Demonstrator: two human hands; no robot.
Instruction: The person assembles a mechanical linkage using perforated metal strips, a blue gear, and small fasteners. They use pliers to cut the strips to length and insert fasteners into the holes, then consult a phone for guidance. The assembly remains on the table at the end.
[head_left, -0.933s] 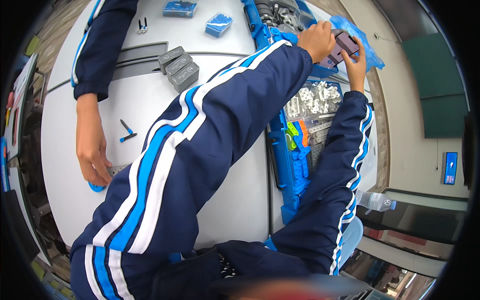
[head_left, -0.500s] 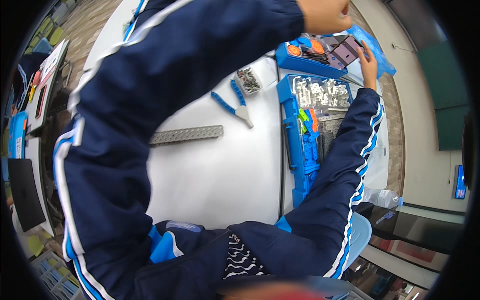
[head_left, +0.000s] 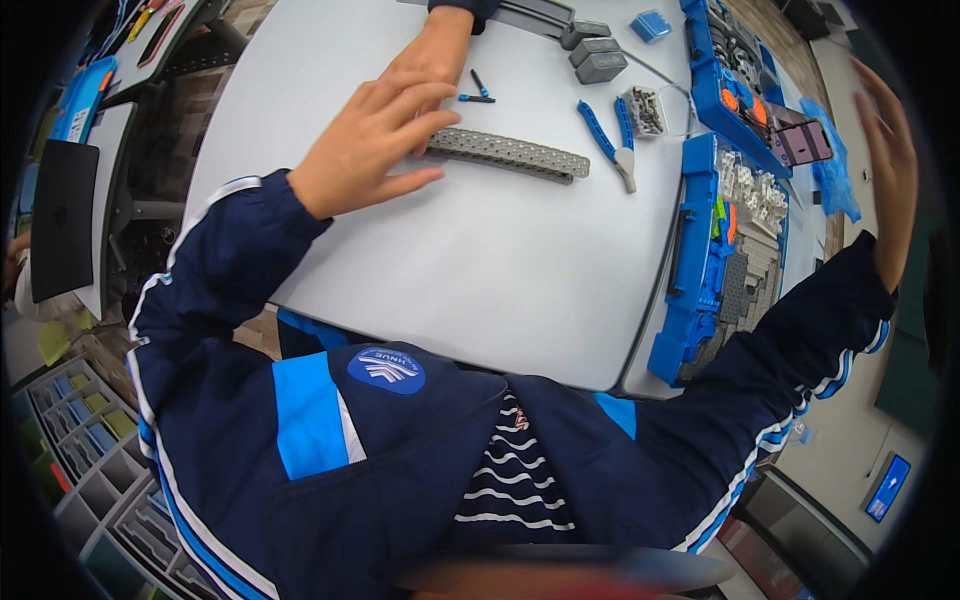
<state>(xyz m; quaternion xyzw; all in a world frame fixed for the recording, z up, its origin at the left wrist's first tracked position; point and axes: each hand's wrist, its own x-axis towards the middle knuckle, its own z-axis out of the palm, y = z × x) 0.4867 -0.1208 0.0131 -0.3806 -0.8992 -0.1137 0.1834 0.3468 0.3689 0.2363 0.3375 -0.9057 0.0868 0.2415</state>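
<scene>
My left hand (head_left: 375, 145) reaches over the white table with its fingers spread, beside the left end of a long grey perforated beam (head_left: 510, 153). Its fingers cover that end, so contact with the beam is not clear. Another person's hand (head_left: 440, 50) comes from the far side and meets my fingertips, its own fingers partly hidden. At the far right my right hand (head_left: 890, 150) is raised in the air, fingers stretched and nothing in it. Nearest to it, a phone (head_left: 803, 143) leans in a blue parts tray (head_left: 712, 100).
Blue-handled pliers (head_left: 625, 162) lie beside a small clear box of pins (head_left: 645, 112). A blue case (head_left: 690, 250) of building parts stands on the right. Farther back are dark grey blocks (head_left: 598, 66), a small blue box (head_left: 651, 26) and short black-and-blue pieces (head_left: 476, 99). A blue plastic bag (head_left: 836, 170) hangs behind the phone.
My right hand has left the phone and lifted to the right. My left hand has come back from the far side to the beam's left end. The view has shifted; another person's hand now shows.
</scene>
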